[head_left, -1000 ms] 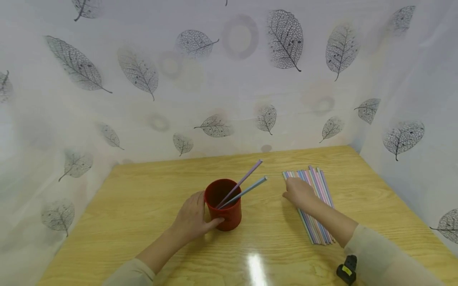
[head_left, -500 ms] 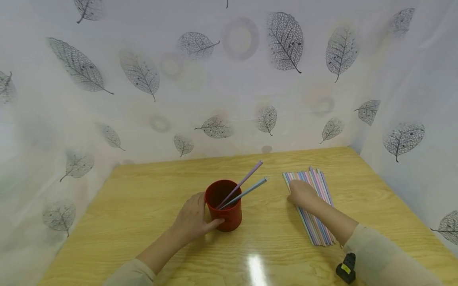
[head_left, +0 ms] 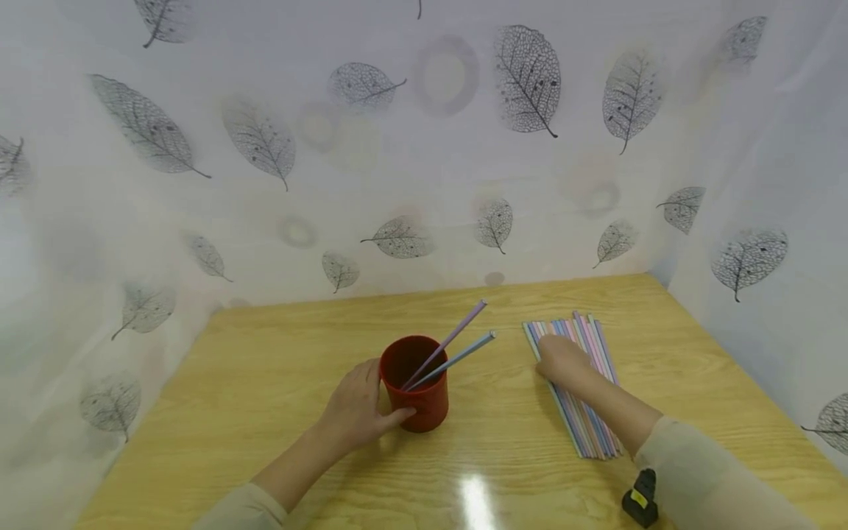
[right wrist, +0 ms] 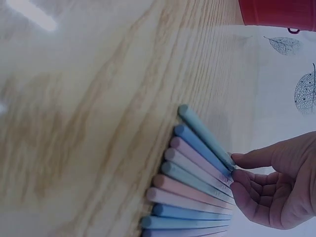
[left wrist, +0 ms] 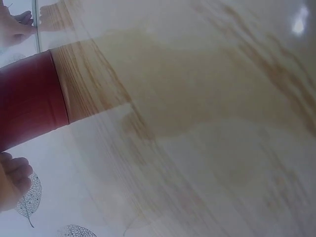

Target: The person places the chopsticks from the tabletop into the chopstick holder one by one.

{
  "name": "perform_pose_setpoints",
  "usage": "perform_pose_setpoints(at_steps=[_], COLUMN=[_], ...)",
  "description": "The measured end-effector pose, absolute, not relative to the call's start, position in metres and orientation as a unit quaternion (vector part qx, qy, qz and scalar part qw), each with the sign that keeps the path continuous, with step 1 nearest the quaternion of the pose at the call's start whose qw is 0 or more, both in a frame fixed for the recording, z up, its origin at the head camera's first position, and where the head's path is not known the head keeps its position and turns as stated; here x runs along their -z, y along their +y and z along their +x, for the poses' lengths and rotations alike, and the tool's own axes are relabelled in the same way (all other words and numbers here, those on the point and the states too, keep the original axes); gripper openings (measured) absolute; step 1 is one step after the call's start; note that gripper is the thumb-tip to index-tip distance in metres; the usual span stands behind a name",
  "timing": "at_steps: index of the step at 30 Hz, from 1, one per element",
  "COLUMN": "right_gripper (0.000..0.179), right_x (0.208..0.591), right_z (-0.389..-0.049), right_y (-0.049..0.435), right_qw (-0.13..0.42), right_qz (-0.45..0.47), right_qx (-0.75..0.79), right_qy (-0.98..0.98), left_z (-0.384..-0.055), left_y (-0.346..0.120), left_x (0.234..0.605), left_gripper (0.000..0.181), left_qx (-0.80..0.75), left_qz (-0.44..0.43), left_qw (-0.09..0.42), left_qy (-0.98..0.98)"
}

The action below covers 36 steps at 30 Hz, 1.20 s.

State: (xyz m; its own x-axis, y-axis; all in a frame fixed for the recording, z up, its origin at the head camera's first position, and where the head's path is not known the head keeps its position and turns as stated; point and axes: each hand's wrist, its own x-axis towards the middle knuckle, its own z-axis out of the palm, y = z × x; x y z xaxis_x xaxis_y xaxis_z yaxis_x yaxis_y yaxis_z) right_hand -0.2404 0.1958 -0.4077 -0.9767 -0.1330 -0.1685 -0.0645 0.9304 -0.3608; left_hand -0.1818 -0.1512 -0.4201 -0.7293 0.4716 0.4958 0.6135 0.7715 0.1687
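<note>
A red cup [head_left: 424, 408] stands on the table with a purple pencil [head_left: 464, 324] and a blue pencil [head_left: 467, 350] leaning in it. My left hand [head_left: 354, 405] grips the cup from the left, thumb across its front and fingers round its far side. To the right lies a row of pastel pencils [head_left: 589, 427], side by side. My right hand [head_left: 563, 361] is over the far half of this row. In the right wrist view, thumb and forefinger of that hand [right wrist: 276, 182] pinch the pale green pencil [right wrist: 205, 136] at the row's edge.
The wooden table [head_left: 285, 346] reaches back to a white leaf-print cloth [head_left: 424, 162] hanging behind and at both sides. A small black device [head_left: 640, 500] is at the right sleeve. Light glares off the table [head_left: 475, 500] near the front.
My right hand has shifted slightly right and down over the row, its fingers drawing in at the left edge of the pencils. The left hand and cup stay in place.
</note>
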Motion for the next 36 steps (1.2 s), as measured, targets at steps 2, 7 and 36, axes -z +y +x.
perform_pose_setpoints(at_steps=[2, 7, 36], right_gripper=[0.019, 0.018, 0.027], right_x=[0.408, 0.407, 0.402], right_z=[-0.241, -0.245, -0.251], right_y=[0.194, 0.189, 0.202], right_qw=[0.100, 0.115, 0.156], right_qz=[-0.053, -0.046, -0.053], right_qx=[0.185, 0.201, 0.309], right_qy=[0.976, 0.972, 0.937], left_z=[-0.181, -0.180, -0.178], left_y=[-0.152, -0.151, -0.148], left_x=[0.419, 0.417, 0.411], left_gripper=[0.083, 0.082, 0.081], left_qx=[0.156, 0.131, 0.123], left_qz=[-0.296, -0.282, -0.272], left_qw=[0.223, 0.228, 0.204], left_qy=[-0.916, -0.923, -0.932])
